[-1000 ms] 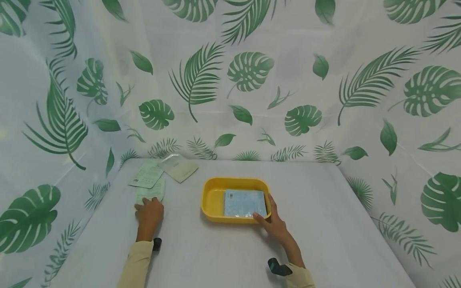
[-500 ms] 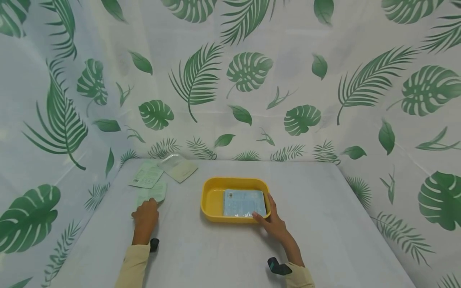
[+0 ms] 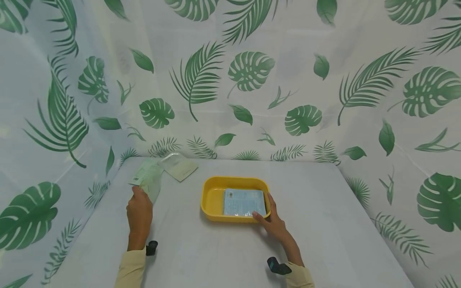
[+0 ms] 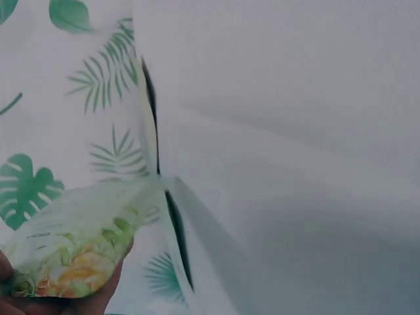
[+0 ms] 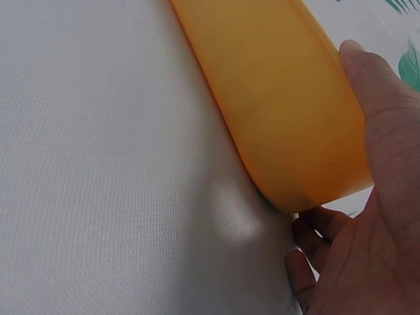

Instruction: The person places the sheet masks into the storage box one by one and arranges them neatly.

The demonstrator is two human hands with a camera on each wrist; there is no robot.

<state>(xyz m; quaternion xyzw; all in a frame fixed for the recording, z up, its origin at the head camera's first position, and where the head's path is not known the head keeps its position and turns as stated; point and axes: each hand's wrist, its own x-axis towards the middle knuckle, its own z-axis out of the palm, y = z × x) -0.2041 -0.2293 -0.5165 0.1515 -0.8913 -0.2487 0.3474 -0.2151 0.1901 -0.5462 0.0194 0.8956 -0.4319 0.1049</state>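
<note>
My left hand [image 3: 139, 212] pinches a green packet [image 3: 154, 187] by its near end, lifted off the table at the left. Leaf and orange shapes are printed on the packet's face in the left wrist view, where only a few fingertips [image 4: 108, 295] show below it. My right hand [image 3: 275, 225] grips the right end of a yellow tray [image 3: 211, 218], thumb over the near rim and fingers round the far side. The right wrist view shows the tray's outer wall [image 5: 282, 98] beside the thumb. Light blue packets [image 3: 244, 202], seemingly stacked, lie flat in the tray's right part.
Another green packet [image 3: 138, 177] lies at the table's far left, partly covered by the held one. Beside it are a pale yellow packet [image 3: 183, 169] and a clear plastic piece [image 3: 171, 159]. Leaf-printed cloth [image 3: 209, 132] rises behind the white table [image 3: 201, 256].
My left hand has picked the lower green packet up off the table and tilted it, drawing slightly left. The right hand and the tray have stayed in place.
</note>
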